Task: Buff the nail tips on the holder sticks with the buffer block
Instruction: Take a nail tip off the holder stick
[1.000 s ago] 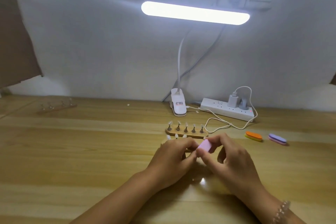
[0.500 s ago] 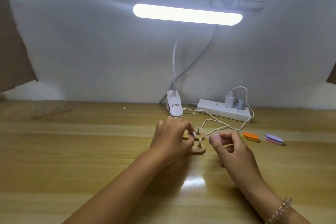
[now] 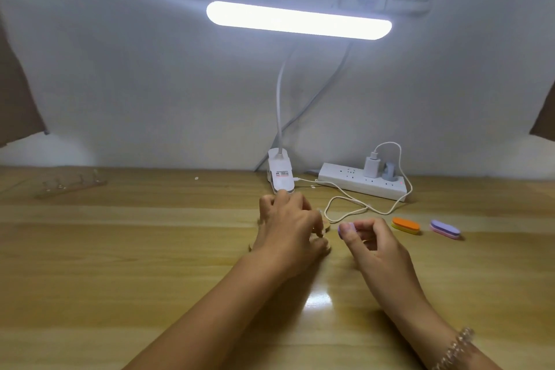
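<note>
A: From the head camera, where's the buffer block?

B: The small purple buffer block [image 3: 343,230] is pinched between the thumb and fingertips of the right hand [image 3: 379,245]. It is held over the table [image 3: 120,249], near the left hand [image 3: 286,227] but apart from it.

A: And the left?

B: Its fingers are curled down over the wooden stand [image 3: 326,226] of holder sticks. Blur hides whether they grip a stick, so I can't tell. That hand also covers the nail tips.

A: What might go wrong?

B: I'd guess a tip pops off, or a stick slips, if the block presses hard against a loose hold. The charger cable [image 3: 345,207] loops just behind the stand and could snag a knuckle.

A: Counts?

B: Three blocks: the held one, plus an orange block [image 3: 405,225] and a spare purple block [image 3: 445,229] lying to the right. Wood peeks out at several spots under the hand, so that's one stand or two. A far stand [image 3: 70,186] holds about four sticks. One lamp [image 3: 298,19], one power strip [image 3: 360,182]. The tips can't be counted.
</note>
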`<state>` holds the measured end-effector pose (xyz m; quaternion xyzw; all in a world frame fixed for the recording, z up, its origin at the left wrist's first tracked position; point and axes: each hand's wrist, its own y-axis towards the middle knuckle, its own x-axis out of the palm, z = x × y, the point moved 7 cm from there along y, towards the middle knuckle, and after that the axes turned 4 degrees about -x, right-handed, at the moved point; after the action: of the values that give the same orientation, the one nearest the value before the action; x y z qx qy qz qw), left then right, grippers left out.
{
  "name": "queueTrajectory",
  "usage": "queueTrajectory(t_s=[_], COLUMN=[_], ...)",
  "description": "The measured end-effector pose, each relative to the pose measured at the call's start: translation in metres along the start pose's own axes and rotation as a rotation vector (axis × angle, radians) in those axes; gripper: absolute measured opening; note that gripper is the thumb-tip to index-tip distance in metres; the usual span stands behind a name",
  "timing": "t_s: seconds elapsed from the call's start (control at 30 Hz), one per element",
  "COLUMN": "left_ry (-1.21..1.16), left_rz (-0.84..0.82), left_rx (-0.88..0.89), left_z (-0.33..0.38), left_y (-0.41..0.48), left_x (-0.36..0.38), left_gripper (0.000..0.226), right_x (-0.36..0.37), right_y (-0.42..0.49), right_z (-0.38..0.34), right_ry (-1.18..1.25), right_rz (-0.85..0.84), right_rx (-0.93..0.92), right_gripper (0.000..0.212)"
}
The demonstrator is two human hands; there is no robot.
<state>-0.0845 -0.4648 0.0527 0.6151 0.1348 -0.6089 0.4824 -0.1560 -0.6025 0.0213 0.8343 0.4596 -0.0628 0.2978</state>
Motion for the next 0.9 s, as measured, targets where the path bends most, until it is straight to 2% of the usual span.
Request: queueTrajectory(t_s=[0.1,0.27,0.43,0.53,0.67,0.83,0.9], left_ry=[0.007,0.041,-0.312,-0.453,-0.429,-0.381,-0.422], left_rz=[0.068,0.175,-0.025,-0.096,-0.088,-0.083,-0.088], left_rx=[0.037,0.221,0.078,0.049,0.018,0.040,0.032], left_z=[0.008,0.030,0.000,-0.015,-0.025,-0.020,-0.022], left_y=[-0.005,-0.018,-0.032,-0.048,-0.059,-0.060,-0.059], left_x=[-0.002,-0.016,-0.016,-0.007,0.000,-0.001,-0.001], left_gripper=[0.020,0.008,0.010,0.005,0.012,0.015,0.018], right_x=[0.001,-0.006,-0.010,-0.005,0.018,0.012,0.013], right_y=[-0.001,-0.003,-0.007,-0.012,-0.031,-0.023,-0.026], right_z=[-0.003,-0.013,-0.023,-0.031,-0.048,-0.040,-0.043], right_ry=[0.004,0.081,0.142,0.134,-0.133,-0.204,-0.243], right_rz=[-0.008,0.047,0.077,-0.021,-0.229,-0.146,-0.155], right_rx=[-0.013,-0.078,-0.138,-0.194,-0.381,-0.289,-0.331], right_gripper=[0.027,0.047,0.036,0.035,0.034,0.037,0.040])
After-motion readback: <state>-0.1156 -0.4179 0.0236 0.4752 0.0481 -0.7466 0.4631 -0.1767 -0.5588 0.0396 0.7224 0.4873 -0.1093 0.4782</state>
